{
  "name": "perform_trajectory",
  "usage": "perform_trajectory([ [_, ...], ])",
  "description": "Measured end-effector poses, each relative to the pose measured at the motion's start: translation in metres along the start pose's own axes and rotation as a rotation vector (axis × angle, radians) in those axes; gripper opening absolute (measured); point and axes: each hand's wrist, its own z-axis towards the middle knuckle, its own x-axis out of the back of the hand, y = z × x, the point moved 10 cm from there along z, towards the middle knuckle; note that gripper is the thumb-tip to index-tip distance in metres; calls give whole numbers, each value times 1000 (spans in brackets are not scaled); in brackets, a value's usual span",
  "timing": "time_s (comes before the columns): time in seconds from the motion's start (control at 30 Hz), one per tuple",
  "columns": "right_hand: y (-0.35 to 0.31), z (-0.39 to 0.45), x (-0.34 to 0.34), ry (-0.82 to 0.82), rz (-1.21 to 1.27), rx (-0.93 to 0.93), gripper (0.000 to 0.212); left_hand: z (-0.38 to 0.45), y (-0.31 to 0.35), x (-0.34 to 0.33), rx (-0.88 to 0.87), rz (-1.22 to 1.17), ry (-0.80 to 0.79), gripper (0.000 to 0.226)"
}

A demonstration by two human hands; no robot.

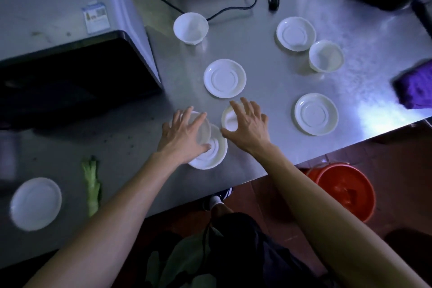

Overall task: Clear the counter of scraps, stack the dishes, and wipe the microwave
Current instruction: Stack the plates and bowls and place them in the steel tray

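My left hand reaches down over a white bowl and grips its rim with fingers and thumb; the bowl sits on a white saucer near the counter's front edge. My right hand is spread over a second white bowl just to the right, fingers straight. More saucers lie at the centre, back right, right and far left. Two more bowls stand at the back and right. A green vegetable scrap lies at the left. The microwave stands back left.
A purple cloth lies at the steel counter's right edge. Black cables run across the back. An orange bucket stands on the floor below the counter's front right corner. Small dark crumbs dot the counter left of my hands.
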Motion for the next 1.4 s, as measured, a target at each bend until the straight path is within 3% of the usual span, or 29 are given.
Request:
perform_trajectory([
  [0.3,-118,-61,-14,38,-66,202,88,-104,-91,4,116,-106,137,98],
  [0.63,-266,-169,-52,41,-124,423,86,-288,-212,-10,295,-117,239,95],
  [1.0,-464,-262,-115,-58,-176,786,87,-480,-343,-23,671,-245,319,94],
  [1.4,-603,-284,-167,-155,-162,992,84,-553,-436,-45,864,-283,350,92],
])
